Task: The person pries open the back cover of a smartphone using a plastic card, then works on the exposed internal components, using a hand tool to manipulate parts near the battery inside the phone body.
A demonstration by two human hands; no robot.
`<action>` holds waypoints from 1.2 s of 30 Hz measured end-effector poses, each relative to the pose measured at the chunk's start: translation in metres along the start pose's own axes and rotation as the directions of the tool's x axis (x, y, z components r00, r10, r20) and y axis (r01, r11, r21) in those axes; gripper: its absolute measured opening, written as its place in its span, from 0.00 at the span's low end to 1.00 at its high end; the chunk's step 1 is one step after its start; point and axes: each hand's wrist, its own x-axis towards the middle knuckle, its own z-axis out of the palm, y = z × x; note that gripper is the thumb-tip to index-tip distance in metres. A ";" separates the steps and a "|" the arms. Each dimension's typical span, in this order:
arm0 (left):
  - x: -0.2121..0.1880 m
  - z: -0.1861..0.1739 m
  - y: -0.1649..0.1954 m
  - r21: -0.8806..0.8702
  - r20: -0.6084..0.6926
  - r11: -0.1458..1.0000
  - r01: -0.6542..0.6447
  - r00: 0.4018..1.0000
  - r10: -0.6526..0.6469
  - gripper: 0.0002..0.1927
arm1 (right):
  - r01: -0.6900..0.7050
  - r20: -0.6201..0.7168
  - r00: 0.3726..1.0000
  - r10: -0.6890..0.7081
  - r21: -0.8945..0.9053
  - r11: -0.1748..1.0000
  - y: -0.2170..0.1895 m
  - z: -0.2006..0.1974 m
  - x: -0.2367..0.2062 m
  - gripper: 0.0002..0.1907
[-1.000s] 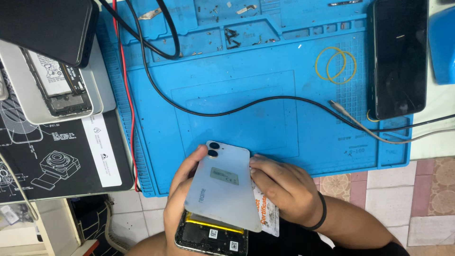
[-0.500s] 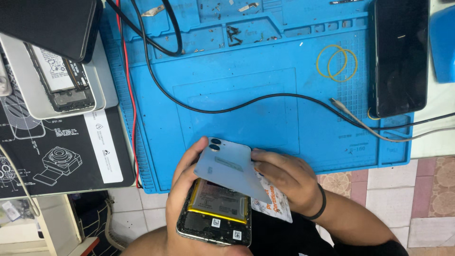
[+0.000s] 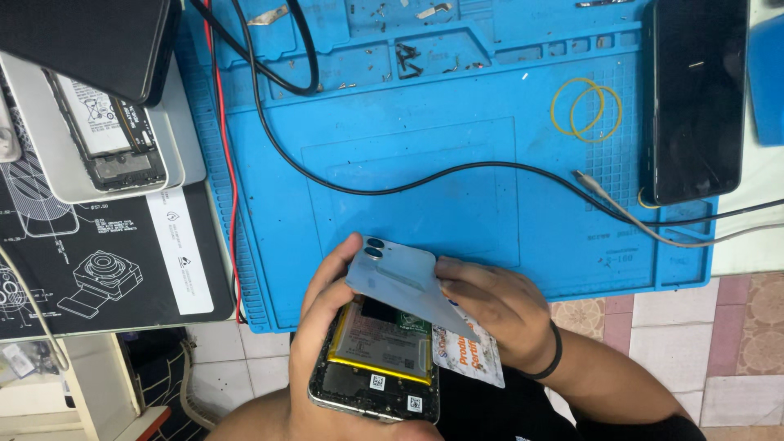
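While our left hand [image 3: 327,343] cradles the opened phone [image 3: 376,367], our right hand [image 3: 498,314] pinches the pale back cover [image 3: 404,282] tilted just above it; we judge lifting it clear comes next, toward the blue mat [image 3: 425,163] beyond.
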 end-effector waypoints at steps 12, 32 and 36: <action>0.004 0.001 0.001 -0.033 -0.025 0.996 0.079 0.996 -0.080 0.61 | 0.011 0.032 0.999 -0.010 -0.039 0.999 -0.001 -0.001 0.004 0.19; 0.007 0.000 0.008 -0.182 -0.029 0.977 0.114 0.992 -0.122 0.64 | -0.099 -0.088 0.992 0.087 -0.133 0.986 -0.009 0.005 0.025 0.18; 0.007 0.001 0.011 -0.116 -0.031 0.989 0.087 0.995 -0.091 0.63 | -0.093 -0.096 0.992 0.079 -0.157 0.983 -0.011 0.005 0.025 0.19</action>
